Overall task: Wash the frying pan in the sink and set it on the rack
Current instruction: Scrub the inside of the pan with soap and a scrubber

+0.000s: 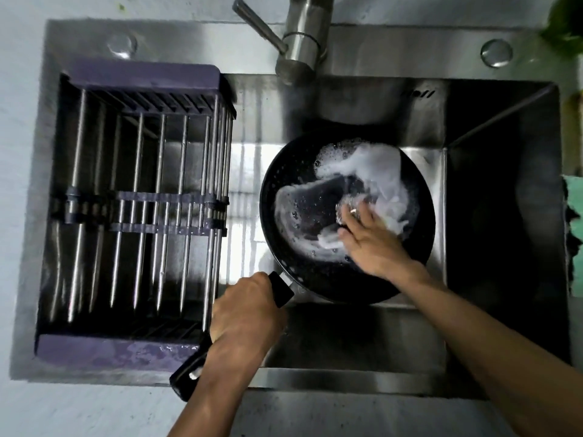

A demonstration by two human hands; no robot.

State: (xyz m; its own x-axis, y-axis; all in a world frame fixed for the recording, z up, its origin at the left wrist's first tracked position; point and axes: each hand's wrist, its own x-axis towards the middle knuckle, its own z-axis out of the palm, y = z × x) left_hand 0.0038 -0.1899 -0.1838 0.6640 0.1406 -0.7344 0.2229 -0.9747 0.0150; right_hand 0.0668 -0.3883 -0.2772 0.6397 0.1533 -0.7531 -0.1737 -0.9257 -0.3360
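Frying pan (296,197) soapy in sink (473,127), left hand (246,310) gripping handle (280,290), right hand (369,238) pressing scrubber (348,205) inside

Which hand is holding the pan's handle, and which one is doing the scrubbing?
The left hand grips the frying pan by its black handle. The right hand is inside the soapy pan, pressing a scrubber.
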